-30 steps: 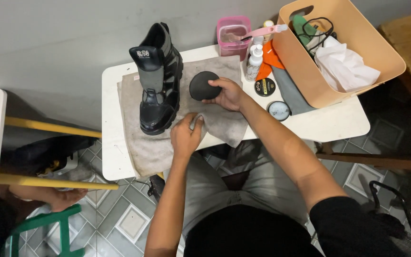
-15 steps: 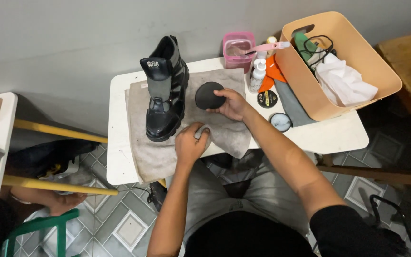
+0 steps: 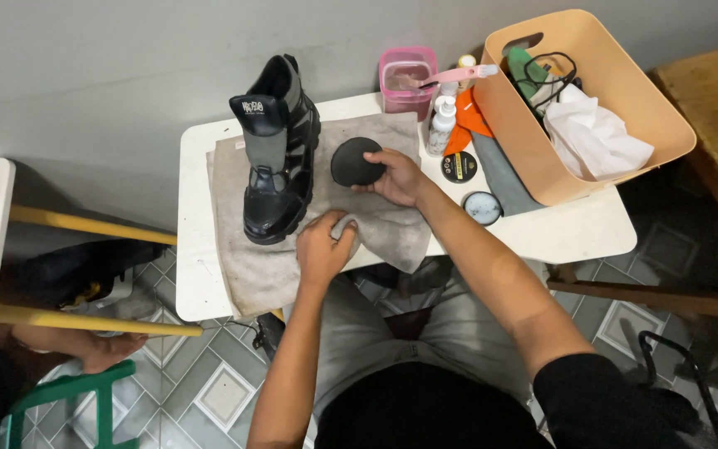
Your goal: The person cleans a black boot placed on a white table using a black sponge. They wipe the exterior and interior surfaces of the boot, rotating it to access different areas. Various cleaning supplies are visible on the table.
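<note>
A black high-top boot (image 3: 274,154) stands upright on a grey towel (image 3: 243,249) spread over a small white table (image 3: 558,233). My right hand (image 3: 396,176) grips a round black pad (image 3: 356,161) just right of the boot. My left hand (image 3: 324,247) is closed on a bunched fold of the grey towel near the boot's toe.
A tan bin (image 3: 533,108) with white cloth and cords sits at the table's right. A pink tub (image 3: 407,79), a small white bottle (image 3: 442,125), a black polish tin (image 3: 459,166) and its lid (image 3: 482,208) lie beside it. Another person's hand (image 3: 110,349) rests at lower left.
The view has shifted, so the table sits further right and lower in frame. My left hand has closed tighter on the towel fold. My right hand still holds the pad beside the boot.
</note>
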